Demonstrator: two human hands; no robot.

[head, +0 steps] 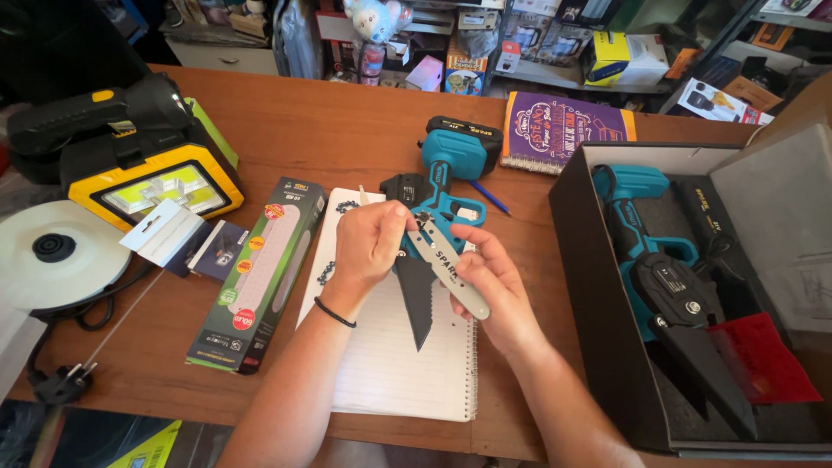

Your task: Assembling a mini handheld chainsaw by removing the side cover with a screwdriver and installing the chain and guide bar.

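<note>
A teal and black cordless mini chainsaw [446, 178] lies on a spiral notebook [394, 347] in the middle of the wooden table. My left hand [371, 243] pinches the top end of a silver guide bar [446, 269] at the saw's body. My right hand [490, 286] supports the same bar from below and to the right. A black pointed blade guard [416, 299] sticks out under the bar toward me. A loose saw chain [328, 270] lies on the notebook beside my left hand.
An open black box [607, 347] at the right holds a second teal saw [637, 225] and a red sheet [763, 360]. At left stand a yellow work light [139, 165], a long green and black package [260, 273] and a white disc [52, 251]. A purple notebook [563, 130] lies behind.
</note>
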